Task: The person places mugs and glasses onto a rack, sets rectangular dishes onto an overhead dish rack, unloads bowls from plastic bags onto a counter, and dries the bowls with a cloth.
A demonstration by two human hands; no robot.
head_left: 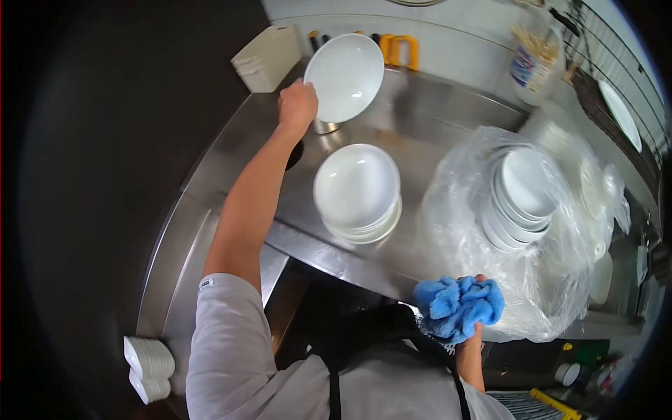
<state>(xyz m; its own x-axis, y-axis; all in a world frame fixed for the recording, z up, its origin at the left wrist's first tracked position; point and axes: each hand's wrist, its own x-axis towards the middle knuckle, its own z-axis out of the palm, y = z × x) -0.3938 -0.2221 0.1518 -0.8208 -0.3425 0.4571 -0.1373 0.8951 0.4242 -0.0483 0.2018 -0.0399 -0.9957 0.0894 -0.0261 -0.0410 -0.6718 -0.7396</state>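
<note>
My left hand [298, 105], arm stretched out, grips the rim of a shallow white bowl [344, 77] tilted up near the back wall. Behind and partly below that bowl shows a small metal container [326, 127]. In front of it, a stack of white bowls [357, 187] stands on the steel counter [294, 234]. My right hand [476, 337], low and close to my body, is wrapped round a bunched blue cloth [458, 306]. The cloth hides most of its fingers.
Deep white bowls [526, 183] sit stacked in a clear plastic bag [455, 210] on the right. A cream box [267, 59] and orange handles [400, 52] line the back. A plastic jug [535, 66] stands back right. White dishes [149, 367] are stacked low left.
</note>
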